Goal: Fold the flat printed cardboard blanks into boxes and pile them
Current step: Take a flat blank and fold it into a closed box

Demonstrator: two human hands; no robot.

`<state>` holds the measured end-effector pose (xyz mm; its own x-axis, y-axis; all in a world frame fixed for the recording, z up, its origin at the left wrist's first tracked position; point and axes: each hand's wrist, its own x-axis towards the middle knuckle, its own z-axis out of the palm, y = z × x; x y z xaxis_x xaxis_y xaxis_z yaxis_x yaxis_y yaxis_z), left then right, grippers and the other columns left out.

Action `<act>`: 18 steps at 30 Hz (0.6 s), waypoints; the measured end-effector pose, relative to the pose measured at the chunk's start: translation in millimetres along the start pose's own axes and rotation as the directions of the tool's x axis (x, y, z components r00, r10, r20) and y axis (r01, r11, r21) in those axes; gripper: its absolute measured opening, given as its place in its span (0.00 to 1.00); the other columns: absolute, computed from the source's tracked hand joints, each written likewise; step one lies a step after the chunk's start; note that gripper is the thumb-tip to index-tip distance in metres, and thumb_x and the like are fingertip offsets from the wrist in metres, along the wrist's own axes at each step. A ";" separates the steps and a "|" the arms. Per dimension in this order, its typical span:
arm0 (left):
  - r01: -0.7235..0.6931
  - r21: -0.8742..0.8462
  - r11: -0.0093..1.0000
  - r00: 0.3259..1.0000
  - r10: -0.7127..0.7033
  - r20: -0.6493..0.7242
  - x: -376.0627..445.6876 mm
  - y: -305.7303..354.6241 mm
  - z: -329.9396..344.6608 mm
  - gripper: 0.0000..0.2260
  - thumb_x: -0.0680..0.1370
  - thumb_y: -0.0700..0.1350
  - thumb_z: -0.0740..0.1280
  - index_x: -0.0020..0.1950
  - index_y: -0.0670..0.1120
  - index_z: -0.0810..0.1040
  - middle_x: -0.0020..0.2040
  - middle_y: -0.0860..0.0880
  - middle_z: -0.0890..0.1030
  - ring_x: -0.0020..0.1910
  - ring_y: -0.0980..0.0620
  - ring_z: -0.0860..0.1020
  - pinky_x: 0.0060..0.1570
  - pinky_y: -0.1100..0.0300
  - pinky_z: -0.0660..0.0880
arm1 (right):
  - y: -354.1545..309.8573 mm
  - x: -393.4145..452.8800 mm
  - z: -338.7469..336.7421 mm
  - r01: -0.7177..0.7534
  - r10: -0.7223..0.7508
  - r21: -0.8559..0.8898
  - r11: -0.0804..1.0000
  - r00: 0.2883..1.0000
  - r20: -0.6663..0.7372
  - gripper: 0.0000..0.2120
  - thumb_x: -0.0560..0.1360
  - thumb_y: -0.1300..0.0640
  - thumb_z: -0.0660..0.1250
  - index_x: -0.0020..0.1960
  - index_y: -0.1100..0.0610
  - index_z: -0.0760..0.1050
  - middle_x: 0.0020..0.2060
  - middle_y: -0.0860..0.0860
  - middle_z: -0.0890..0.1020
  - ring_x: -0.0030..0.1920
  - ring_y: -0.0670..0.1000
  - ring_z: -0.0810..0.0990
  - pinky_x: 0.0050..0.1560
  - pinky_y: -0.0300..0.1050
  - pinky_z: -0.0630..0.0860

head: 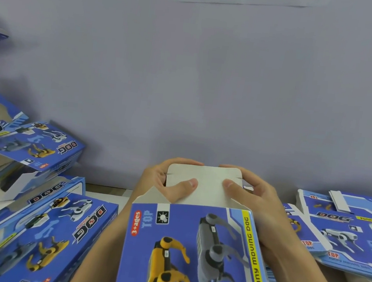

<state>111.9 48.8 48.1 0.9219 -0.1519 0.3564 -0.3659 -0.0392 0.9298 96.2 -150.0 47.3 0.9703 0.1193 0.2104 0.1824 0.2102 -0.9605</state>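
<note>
Both hands hold one blue box (191, 255) in the middle, close to me: my left hand (165, 183) and right hand (252, 201) curl round its far end, and each thumb presses on the white end flap (207, 184). Folded boxes (35, 220) are piled at the left, and flat blanks (347, 235) lie stacked at the right.

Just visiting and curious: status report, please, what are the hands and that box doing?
Left hand and right hand both grip the box, thumbs pressing its white end flap. Folded boxes left, flat blanks right. Nothing in the way.
</note>
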 end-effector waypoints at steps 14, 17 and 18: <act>0.046 0.044 0.998 0.999 -0.045 -0.007 1.7 10.0 6.2 0.06 0.77 0.45 0.69 0.51 0.55 0.80 0.35 0.56 0.85 0.33 0.61 0.83 0.30 0.71 0.76 | -6.9 -2.5 -1.0 0.048 -0.053 -0.056 0.997 0.995 -0.089 0.10 0.78 0.63 0.66 0.54 0.51 0.81 0.36 0.59 0.85 0.32 0.58 0.84 0.30 0.47 0.80; 0.143 -0.080 0.986 0.988 -0.147 -0.040 -6.7 25.8 -0.9 0.08 0.82 0.51 0.63 0.48 0.53 0.82 0.45 0.49 0.86 0.34 0.63 0.83 0.32 0.71 0.76 | -16.2 -5.1 -9.6 0.075 -0.077 -0.014 0.997 0.977 -0.198 0.12 0.79 0.62 0.66 0.57 0.48 0.80 0.39 0.60 0.86 0.33 0.58 0.84 0.31 0.49 0.82; 0.204 -0.209 0.956 0.979 -0.197 0.052 -10.1 34.4 -2.2 0.13 0.81 0.55 0.63 0.50 0.50 0.84 0.50 0.46 0.86 0.40 0.58 0.85 0.37 0.66 0.79 | -19.1 -5.9 -13.4 0.083 -0.077 0.013 0.996 0.969 -0.236 0.12 0.79 0.62 0.67 0.58 0.48 0.80 0.40 0.61 0.86 0.33 0.58 0.84 0.31 0.50 0.82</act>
<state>90.3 51.2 76.7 0.9681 -0.1925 0.1607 -0.1354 0.1381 0.9811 89.1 -167.8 62.0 0.9633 -0.1298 0.2351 0.2600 0.2323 -0.9372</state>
